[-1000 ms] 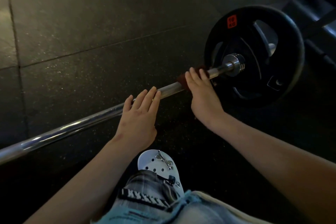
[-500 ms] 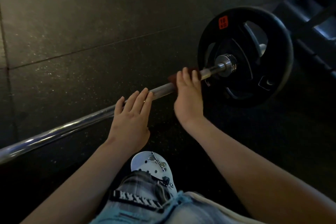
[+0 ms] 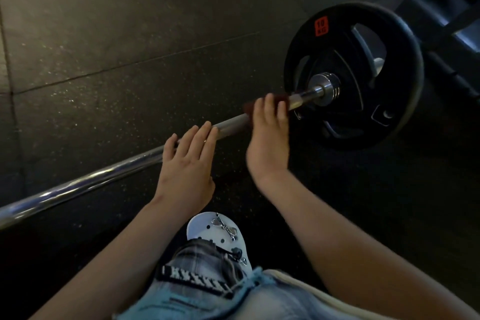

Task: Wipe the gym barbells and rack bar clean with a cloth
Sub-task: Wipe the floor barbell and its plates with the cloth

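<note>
left hand (image 3: pixel 187 163) flat, fingers straight on bar (image 3: pixel 78 184) | right hand (image 3: pixel 270 138) curled over dark red cloth (image 3: pixel 282 98) on bar, near weight plate (image 3: pixel 405 65) | both hands and cloth unmoved since half a second ago

1. "10 KG", dark print on small orange-red label (image 3: pixel 321 27), stuck near upper rim of black weight plate (image 3: pixel 405 60).
2. Pale emblem (image 3: pixel 384 115) low on plate face: too dim to read.

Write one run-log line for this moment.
right hand: grips cloth on barbell | left hand: rests on barbell
</note>
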